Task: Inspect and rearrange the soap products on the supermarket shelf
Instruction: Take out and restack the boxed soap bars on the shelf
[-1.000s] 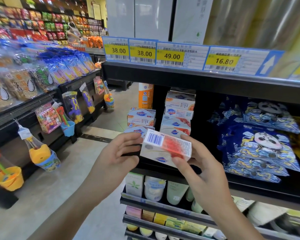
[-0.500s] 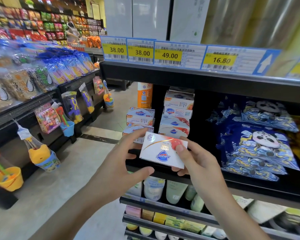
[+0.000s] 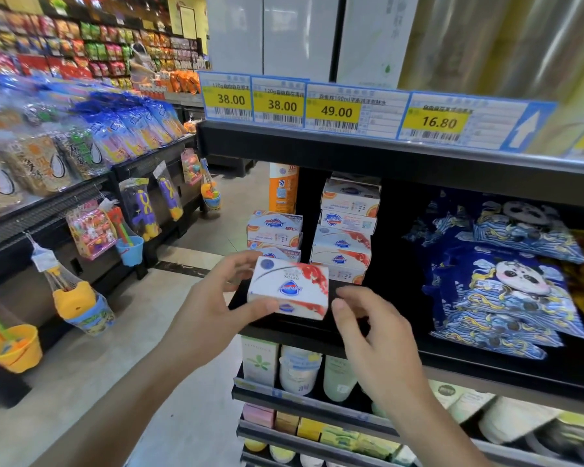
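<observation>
Gripping white-and-red cardboard soap box [image 3: 289,287] in left hand [image 3: 216,308], right hand [image 3: 368,326] loosely open beside it, best squaring onto black shelf [image 3: 317,335] before stacked boxes [image 3: 343,246].

In front of me is the black shelf [image 3: 402,163]. On it at 12 o'clock stand two stacks of soap boxes [image 3: 346,230], at 11 o'clock an orange bottle [image 3: 283,190], and at 3 o'clock lie blue panda packs [image 3: 506,284].
</observation>
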Demonstrator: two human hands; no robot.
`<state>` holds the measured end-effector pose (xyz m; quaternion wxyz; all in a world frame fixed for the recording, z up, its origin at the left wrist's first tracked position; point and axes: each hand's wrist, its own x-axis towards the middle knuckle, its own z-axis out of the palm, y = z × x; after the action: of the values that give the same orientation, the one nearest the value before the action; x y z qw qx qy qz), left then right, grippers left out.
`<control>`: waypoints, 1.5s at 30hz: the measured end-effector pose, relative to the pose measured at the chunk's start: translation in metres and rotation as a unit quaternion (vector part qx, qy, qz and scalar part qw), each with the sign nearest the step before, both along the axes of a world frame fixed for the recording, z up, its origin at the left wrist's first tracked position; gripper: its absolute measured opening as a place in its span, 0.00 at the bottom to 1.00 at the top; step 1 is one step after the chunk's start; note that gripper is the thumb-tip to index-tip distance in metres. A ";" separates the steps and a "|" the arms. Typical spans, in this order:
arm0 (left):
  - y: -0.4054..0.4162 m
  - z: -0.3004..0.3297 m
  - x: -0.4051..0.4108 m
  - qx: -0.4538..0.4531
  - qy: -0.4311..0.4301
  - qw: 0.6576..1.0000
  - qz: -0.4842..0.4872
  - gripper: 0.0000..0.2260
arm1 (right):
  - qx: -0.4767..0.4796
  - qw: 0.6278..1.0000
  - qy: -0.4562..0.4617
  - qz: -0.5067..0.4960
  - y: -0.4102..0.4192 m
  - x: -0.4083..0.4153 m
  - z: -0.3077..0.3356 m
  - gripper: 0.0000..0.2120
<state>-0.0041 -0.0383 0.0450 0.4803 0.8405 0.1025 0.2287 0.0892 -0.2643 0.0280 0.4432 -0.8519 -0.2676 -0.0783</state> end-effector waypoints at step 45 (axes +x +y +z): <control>-0.025 -0.030 0.020 0.208 0.013 0.978 0.035 0.26 | -0.056 0.987 -0.130 -0.079 0.015 0.047 -0.006 0.20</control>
<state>0.0158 -0.0629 0.0152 0.2857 0.9206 0.0884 0.2512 0.1366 -0.2488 0.0221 0.3489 -0.8764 -0.2584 -0.2084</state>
